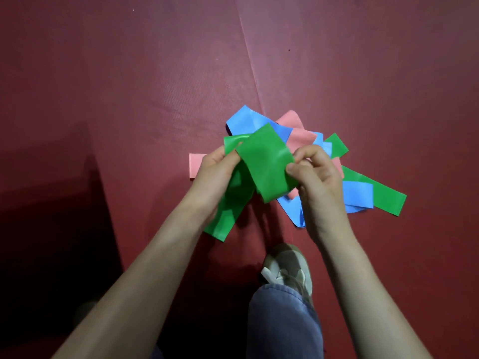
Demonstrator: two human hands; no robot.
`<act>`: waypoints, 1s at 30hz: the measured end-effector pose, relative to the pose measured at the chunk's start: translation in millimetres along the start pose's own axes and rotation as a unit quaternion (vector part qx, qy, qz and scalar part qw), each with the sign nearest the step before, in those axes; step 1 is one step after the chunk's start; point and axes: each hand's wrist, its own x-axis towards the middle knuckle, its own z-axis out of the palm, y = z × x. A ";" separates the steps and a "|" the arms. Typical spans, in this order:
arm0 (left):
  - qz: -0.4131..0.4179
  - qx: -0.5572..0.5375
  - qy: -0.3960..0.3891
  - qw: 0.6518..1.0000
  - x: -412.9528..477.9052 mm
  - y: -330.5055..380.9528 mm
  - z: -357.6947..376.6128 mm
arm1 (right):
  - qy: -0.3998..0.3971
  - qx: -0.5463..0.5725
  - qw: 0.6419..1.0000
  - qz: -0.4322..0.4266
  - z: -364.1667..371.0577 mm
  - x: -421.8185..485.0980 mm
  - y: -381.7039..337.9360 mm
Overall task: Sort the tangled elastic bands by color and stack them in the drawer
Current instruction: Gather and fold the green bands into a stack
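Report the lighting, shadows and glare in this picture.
Head view: dim, uneven light, with the red mat paler at upper right; a dark patch fills the lower left; a soft sheen lies on the green band gripped by the left hand and right hand.

The one head-worn camera is looking steeply down at the red floor [129, 73], sitting close above the left hand [213, 174] and right hand [317, 177], whose forearms [145, 268] are entering from the bottom edge.

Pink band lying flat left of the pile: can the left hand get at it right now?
Probably, though not freely. The pink band lies uncovered at its visible end, right beside the left hand; but that hand grips the green band and must let go first.
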 end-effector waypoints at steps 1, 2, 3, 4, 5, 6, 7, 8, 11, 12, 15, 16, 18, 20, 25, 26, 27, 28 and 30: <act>-0.002 -0.010 -0.002 1.000 0.4 -0.1 0.4 | -0.001 -0.010 1.000 0.013 0.0 -0.2 3.1; -0.004 -0.020 -0.006 1.000 1.2 -0.1 0.1 | -0.003 -0.016 1.000 0.026 -0.1 0.1 5.9; -0.006 -0.027 -0.008 1.000 2.2 -0.8 -0.8 | -0.005 -0.016 0.999 0.034 -0.2 0.4 7.9; -0.008 -0.030 -0.010 0.999 2.7 -1.6 -1.8 | -0.010 -0.013 0.999 0.038 0.9 0.0 6.8; -0.010 -0.030 -0.011 0.999 2.8 -2.8 -2.8 | -0.014 -0.009 0.999 0.040 2.1 0.0 6.0; -0.012 -0.028 -0.011 0.999 2.5 -4.0 -3.4 | -0.016 -0.008 0.999 0.040 3.1 0.3 5.3; -0.015 -0.022 -0.010 1.000 2.2 -5.5 -4.1 | -0.012 -0.014 0.999 0.041 4.7 0.5 4.2; -0.018 -0.014 -0.010 1.000 1.7 -6.5 -4.1 | -0.003 -0.027 0.999 0.040 6.3 0.8 3.5; -0.025 0.015 -0.011 1.000 0.3 -10.5 -4.4 | 0.030 -0.077 0.996 0.018 8.5 4.3 5.4; -0.026 0.024 -0.013 0.999 -0.1 -11.4 -4.3 | 0.034 -0.108 0.994 0.001 8.7 5.5 6.2; -0.023 0.040 -0.023 0.999 -1.0 -11.4 -4.4 | 0.047 -0.236 0.969 -0.056 7.2 8.3 11.9; -0.022 0.039 -0.025 0.999 -1.3 -10.5 -4.5 | 0.054 -0.273 0.957 -0.077 6.0 9.0 14.1; -0.023 0.030 -0.031 0.999 -1.9 -8.8 -5.9 | 0.070 -0.334 0.932 -0.119 4.1 9.8 17.1; -0.023 0.026 -0.040 0.999 -3.6 -8.4 -6.6 | 0.072 -0.385 0.907 -0.156 2.0 11.1 19.5; -0.024 -0.001 -0.031 0.999 -6.2 -11.1 -8.5 | -0.021 -0.285 0.951 -0.119 0.2 9.7 13.6; -0.023 -0.011 -0.025 0.999 -5.6 -10.8 -8.9 | -0.027 -0.291 0.946 -0.141 0.1 9.2 12.5; -0.022 -0.022 -0.019 0.999 -4.9 -9.8 -9.4 | -0.030 -0.300 0.937 -0.174 -0.1 8.9 11.4; -0.018 -0.036 -0.015 0.999 -4.0 -8.3 -9.8 | -0.029 -0.308 0.928 -0.206 0.2 9.0 9.9; -0.009 -0.066 -0.013 0.998 -4.0 -5.3 -8.5 | -0.026 -0.314 0.914 -0.254 1.7 8.7 7.4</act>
